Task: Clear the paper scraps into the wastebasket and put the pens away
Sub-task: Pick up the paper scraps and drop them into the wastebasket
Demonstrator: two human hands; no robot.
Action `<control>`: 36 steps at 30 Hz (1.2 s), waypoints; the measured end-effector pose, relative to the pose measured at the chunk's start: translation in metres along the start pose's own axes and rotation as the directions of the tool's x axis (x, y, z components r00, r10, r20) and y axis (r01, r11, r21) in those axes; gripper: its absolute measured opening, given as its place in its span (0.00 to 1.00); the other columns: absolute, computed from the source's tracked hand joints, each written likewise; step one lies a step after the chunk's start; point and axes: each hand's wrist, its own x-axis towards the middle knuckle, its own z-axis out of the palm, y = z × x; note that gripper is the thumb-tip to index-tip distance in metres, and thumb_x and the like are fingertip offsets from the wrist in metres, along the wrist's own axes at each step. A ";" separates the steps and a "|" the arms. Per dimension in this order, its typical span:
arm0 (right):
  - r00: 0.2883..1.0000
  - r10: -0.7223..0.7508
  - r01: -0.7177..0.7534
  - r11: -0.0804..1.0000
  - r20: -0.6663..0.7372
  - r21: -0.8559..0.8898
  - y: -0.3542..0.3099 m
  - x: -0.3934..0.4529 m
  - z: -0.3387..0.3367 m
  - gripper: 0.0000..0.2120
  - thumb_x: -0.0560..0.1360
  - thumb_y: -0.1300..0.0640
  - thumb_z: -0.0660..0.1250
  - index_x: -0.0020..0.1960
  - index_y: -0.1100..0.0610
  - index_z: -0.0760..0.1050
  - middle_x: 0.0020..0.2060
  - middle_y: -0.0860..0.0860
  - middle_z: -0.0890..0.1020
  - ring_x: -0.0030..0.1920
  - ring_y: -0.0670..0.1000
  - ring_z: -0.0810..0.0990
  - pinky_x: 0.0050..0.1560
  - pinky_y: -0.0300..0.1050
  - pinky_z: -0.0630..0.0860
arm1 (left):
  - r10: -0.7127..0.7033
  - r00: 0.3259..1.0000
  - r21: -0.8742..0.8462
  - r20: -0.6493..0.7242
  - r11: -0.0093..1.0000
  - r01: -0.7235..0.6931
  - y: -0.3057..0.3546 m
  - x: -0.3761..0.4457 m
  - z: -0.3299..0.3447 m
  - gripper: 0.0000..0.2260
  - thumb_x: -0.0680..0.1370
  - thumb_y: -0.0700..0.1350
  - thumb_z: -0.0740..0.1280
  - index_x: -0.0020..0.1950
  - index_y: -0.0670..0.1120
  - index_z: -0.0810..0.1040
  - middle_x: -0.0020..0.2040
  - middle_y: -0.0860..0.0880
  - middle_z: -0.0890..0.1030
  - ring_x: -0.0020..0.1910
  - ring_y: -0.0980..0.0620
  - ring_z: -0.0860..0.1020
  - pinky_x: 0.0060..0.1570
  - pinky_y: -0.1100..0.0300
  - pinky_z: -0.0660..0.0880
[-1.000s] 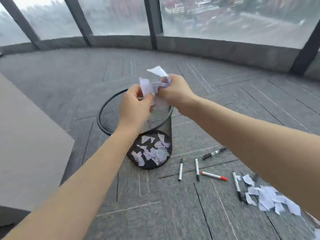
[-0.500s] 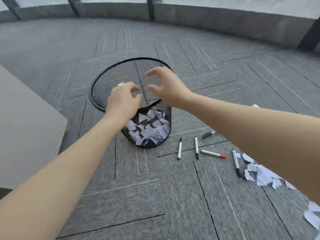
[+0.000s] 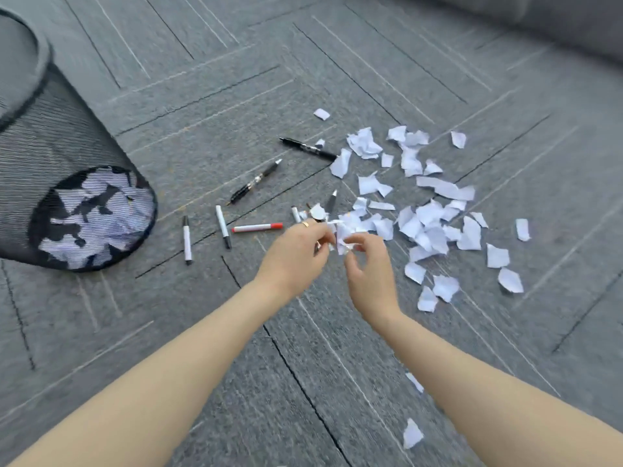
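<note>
Many white paper scraps (image 3: 428, 217) lie scattered on the grey carpet at centre right. My left hand (image 3: 296, 254) and my right hand (image 3: 367, 267) meet at the pile's near left edge, both pinching a small clump of scraps (image 3: 342, 235). Several pens lie left of the pile: a red-capped marker (image 3: 258, 227), two white markers (image 3: 223, 226) (image 3: 187, 239), and two black pens (image 3: 254, 182) (image 3: 308, 149). Two more pens (image 3: 332, 201) are partly buried under scraps. The black mesh wastebasket (image 3: 50, 156) stands at far left with scraps inside.
A few stray scraps (image 3: 412, 433) lie near my right forearm. A grey raised ledge (image 3: 573, 21) runs along the top right. Carpet tiles cover the floor all around.
My hands dropped the scraps into the wastebasket, then swung right and down to the pile. The view followed, so the basket is now at the far left. Both hands have closed on new scraps.
</note>
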 end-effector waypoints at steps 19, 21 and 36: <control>0.944 0.314 -0.215 0.819 0.101 -0.532 0.139 -0.112 -0.126 0.15 0.73 0.46 0.65 0.58 0.50 0.71 0.49 0.45 0.76 0.54 0.49 0.75 0.72 0.54 0.50 | 0.284 0.714 0.281 0.640 0.778 -0.561 0.059 -0.052 0.185 0.13 0.78 0.47 0.60 0.60 0.44 0.66 0.59 0.46 0.71 0.57 0.44 0.72 0.47 0.53 0.68; 0.935 0.312 -0.150 0.776 0.166 -0.613 0.141 -0.115 -0.126 0.15 0.73 0.46 0.65 0.58 0.49 0.70 0.52 0.45 0.75 0.58 0.50 0.73 0.73 0.55 0.48 | 0.246 0.742 0.293 0.624 0.806 -0.514 0.062 -0.052 0.189 0.11 0.78 0.47 0.60 0.59 0.45 0.67 0.59 0.46 0.71 0.57 0.44 0.72 0.48 0.53 0.68; 0.826 0.267 0.096 0.802 0.497 -0.589 0.130 -0.089 -0.132 0.03 0.76 0.58 0.60 0.44 0.53 0.67 0.38 0.48 0.75 0.41 0.54 0.74 0.39 0.47 0.68 | 0.035 0.721 -0.129 0.692 0.989 0.076 0.053 -0.085 0.175 0.11 0.77 0.44 0.65 0.57 0.52 0.69 0.39 0.55 0.77 0.36 0.57 0.75 0.38 0.60 0.72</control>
